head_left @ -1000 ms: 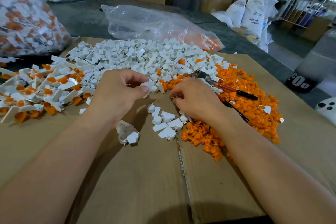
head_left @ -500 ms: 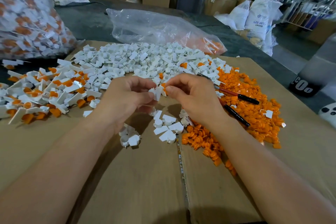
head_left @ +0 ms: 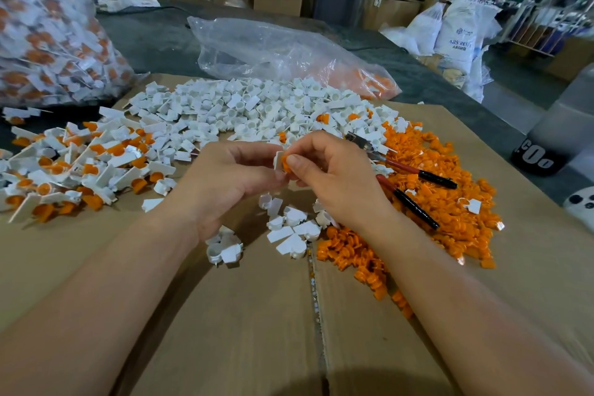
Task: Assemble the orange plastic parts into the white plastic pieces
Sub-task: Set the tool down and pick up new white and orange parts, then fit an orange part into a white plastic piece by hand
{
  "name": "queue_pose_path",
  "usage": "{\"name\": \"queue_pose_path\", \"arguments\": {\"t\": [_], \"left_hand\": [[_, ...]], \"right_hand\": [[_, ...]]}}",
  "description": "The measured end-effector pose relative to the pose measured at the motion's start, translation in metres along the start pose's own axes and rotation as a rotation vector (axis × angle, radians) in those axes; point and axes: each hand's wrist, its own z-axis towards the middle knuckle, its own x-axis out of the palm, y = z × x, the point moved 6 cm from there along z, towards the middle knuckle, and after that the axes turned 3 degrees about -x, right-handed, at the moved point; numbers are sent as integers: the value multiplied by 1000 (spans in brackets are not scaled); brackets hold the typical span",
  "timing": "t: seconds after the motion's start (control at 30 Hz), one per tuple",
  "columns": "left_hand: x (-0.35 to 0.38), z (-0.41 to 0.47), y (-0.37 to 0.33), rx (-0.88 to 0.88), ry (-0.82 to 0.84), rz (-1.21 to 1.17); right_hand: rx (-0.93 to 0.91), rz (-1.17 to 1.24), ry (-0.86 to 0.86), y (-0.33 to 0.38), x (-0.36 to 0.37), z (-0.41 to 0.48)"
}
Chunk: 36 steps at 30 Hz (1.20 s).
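Note:
Above the cardboard, my left hand [head_left: 231, 183] pinches a small white plastic piece [head_left: 277, 160]. My right hand [head_left: 334, 180] pinches an orange part [head_left: 284, 163] and holds it against that white piece. A heap of loose white pieces [head_left: 257, 109] lies behind the hands. Loose orange parts [head_left: 450, 202] are heaped to the right. Assembled white-and-orange pieces [head_left: 74, 167] are piled at the left. A few white pieces [head_left: 292, 231] lie under my hands.
Red-and-black handled pliers [head_left: 414, 183] lie on the orange heap. A clear plastic bag [head_left: 276, 51] lies behind the white heap, and a full bag of assembled pieces [head_left: 45, 35] stands at the far left. The cardboard sheet [head_left: 225, 331] covers the table.
Both hands rose from the cardboard and came together. The right hand brought an orange part up to the white piece held in the left hand.

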Motion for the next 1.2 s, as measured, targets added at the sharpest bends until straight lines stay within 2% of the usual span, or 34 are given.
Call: {"name": "queue_pose_path", "arguments": {"t": [0.47, 0.63, 1.2], "left_hand": [[1, 0, 1, -23, 38, -114], [-1, 1, 1, -44, 32, -167], [-4, 1, -1, 32, -50, -68]], "right_hand": [[-29, 28, -71, 3, -5, -1], [36, 144, -108, -2, -9, -1], [-1, 62, -117, -2, -4, -2]]}}
